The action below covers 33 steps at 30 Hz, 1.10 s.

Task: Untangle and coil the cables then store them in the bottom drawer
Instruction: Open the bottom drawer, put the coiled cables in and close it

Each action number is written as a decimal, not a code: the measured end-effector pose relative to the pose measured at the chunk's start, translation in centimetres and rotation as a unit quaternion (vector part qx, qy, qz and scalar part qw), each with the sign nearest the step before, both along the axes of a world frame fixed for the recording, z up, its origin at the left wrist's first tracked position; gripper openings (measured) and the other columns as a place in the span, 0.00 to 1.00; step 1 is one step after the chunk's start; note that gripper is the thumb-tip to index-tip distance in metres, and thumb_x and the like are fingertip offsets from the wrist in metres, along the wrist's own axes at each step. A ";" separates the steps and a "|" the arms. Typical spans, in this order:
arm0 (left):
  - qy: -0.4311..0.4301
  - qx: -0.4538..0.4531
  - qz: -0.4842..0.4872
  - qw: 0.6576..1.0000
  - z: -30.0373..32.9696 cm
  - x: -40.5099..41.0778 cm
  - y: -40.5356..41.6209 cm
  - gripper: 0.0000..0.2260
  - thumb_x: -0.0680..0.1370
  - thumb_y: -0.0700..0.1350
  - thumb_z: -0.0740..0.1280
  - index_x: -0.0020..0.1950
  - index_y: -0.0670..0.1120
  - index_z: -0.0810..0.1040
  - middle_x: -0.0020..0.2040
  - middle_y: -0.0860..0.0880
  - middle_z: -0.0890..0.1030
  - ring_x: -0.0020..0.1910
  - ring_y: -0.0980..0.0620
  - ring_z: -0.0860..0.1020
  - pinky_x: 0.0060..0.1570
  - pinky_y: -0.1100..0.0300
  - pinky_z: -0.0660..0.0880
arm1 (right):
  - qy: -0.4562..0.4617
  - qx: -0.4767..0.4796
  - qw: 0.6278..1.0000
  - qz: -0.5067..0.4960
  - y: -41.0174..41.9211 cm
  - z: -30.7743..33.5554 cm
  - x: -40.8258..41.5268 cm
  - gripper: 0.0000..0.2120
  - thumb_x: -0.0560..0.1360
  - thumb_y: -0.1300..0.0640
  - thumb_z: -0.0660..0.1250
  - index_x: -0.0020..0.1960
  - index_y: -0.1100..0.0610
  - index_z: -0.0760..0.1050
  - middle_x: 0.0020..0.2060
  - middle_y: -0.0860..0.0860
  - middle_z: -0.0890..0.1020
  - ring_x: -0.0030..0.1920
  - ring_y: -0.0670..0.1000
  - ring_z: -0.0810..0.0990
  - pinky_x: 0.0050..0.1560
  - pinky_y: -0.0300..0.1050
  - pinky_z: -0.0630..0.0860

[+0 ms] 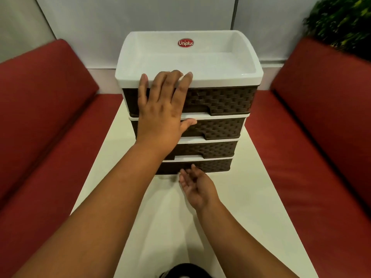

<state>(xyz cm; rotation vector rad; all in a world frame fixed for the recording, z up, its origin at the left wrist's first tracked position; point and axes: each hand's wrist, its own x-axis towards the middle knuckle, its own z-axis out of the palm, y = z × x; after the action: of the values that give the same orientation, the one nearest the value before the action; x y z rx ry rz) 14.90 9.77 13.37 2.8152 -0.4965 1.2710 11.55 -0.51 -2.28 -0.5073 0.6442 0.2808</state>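
Your left hand lies flat, fingers spread, against the white-framed, brown woven-plastic drawer unit at frame centre. Your right hand, fingers loose, touches its closed bottom drawer. Red cushioned benches flank the white table.

A narrow cream-white surface runs lengthwise away from the viewer. A four-drawer unit, white-framed with brown woven-pattern drawer fronts, stands directly on it toward the far edge, spanning most of its width. Something dark sits at the near edge, mostly cropped
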 end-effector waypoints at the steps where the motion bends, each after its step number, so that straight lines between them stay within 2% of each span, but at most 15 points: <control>1: 0.000 -0.003 -0.001 1.000 0.0 0.0 0.0 0.41 0.70 0.60 0.74 0.76 0.49 0.58 0.73 0.44 0.67 0.73 0.43 0.61 0.74 0.41 0.47 | -0.002 0.001 1.000 0.004 0.0 -0.1 -0.1 0.11 0.79 0.62 0.64 0.61 0.62 0.74 0.56 0.61 0.78 0.50 0.55 0.82 0.52 0.46 0.78; 4: 0.000 -0.010 -0.006 1.000 0.0 -0.1 0.0 0.41 0.70 0.59 0.74 0.76 0.49 0.59 0.73 0.44 0.67 0.73 0.43 0.61 0.74 0.41 0.46 | -0.003 0.011 1.000 0.009 0.0 -0.1 -0.8 0.13 0.79 0.60 0.65 0.62 0.62 0.72 0.55 0.60 0.78 0.52 0.55 0.81 0.49 0.45 0.78; 9: 0.000 -0.012 -0.010 1.000 0.1 -0.2 -0.1 0.41 0.69 0.59 0.75 0.76 0.48 0.60 0.72 0.44 0.67 0.73 0.43 0.61 0.74 0.40 0.47 | 0.011 0.025 1.000 0.007 -0.4 0.7 -4.4 0.09 0.77 0.62 0.66 0.56 0.65 0.74 0.50 0.61 0.80 0.53 0.58 0.81 0.54 0.47 0.77; 15: 0.009 -0.019 -0.010 1.000 0.2 -0.3 -0.3 0.41 0.69 0.57 0.75 0.76 0.48 0.60 0.73 0.44 0.67 0.74 0.43 0.61 0.74 0.40 0.45 | 0.035 0.025 0.999 0.005 -0.9 0.8 -8.7 0.11 0.75 0.61 0.68 0.56 0.65 0.76 0.46 0.61 0.82 0.47 0.57 0.84 0.46 0.47 0.80; 19: 0.012 -0.016 -0.008 1.000 0.2 -0.3 -0.3 0.41 0.70 0.57 0.75 0.76 0.48 0.59 0.73 0.44 0.66 0.74 0.42 0.61 0.74 0.40 0.45 | 0.040 0.022 0.999 0.006 -0.9 0.9 -10.4 0.15 0.67 0.58 0.75 0.51 0.64 0.78 0.41 0.60 0.82 0.45 0.57 0.85 0.42 0.47 0.82; 21: 0.014 -0.013 -0.008 1.000 0.1 -0.3 -0.3 0.41 0.70 0.57 0.75 0.76 0.48 0.59 0.73 0.44 0.66 0.74 0.42 0.61 0.74 0.39 0.46 | 0.041 0.018 0.999 0.006 -1.0 0.9 -10.9 0.19 0.64 0.57 0.75 0.52 0.65 0.77 0.41 0.60 0.82 0.44 0.57 0.86 0.39 0.46 0.82; 24: 0.018 -0.009 -0.004 1.000 0.2 -0.3 -0.4 0.41 0.70 0.57 0.75 0.76 0.49 0.58 0.73 0.44 0.66 0.74 0.42 0.60 0.74 0.40 0.45 | 0.041 0.010 0.999 0.005 -1.4 0.9 -11.2 0.20 0.66 0.58 0.74 0.54 0.66 0.76 0.40 0.61 0.82 0.43 0.58 0.86 0.37 0.45 0.82; 30: 0.038 0.002 0.001 0.999 0.5 -0.7 -0.5 0.42 0.70 0.57 0.74 0.77 0.48 0.55 0.74 0.43 0.64 0.75 0.42 0.59 0.74 0.40 0.44 | 0.039 -0.005 0.999 0.025 -2.0 1.5 -11.3 0.11 0.75 0.59 0.70 0.53 0.65 0.77 0.42 0.62 0.82 0.42 0.57 0.85 0.40 0.46 0.84; 33: 0.067 0.033 0.023 0.997 0.8 -1.4 -0.3 0.44 0.74 0.62 0.69 0.80 0.48 0.47 0.79 0.43 0.54 0.78 0.42 0.50 0.74 0.40 0.42 | 0.040 -0.019 0.998 0.048 -2.4 2.0 -11.7 0.09 0.75 0.59 0.70 0.50 0.65 0.77 0.42 0.62 0.81 0.40 0.57 0.84 0.42 0.46 0.83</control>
<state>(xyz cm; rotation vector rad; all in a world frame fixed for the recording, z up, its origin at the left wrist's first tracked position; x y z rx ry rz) 13.50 9.47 14.19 2.9588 -0.4794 1.0807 -0.18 -2.91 -0.26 -0.5667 0.7047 0.3804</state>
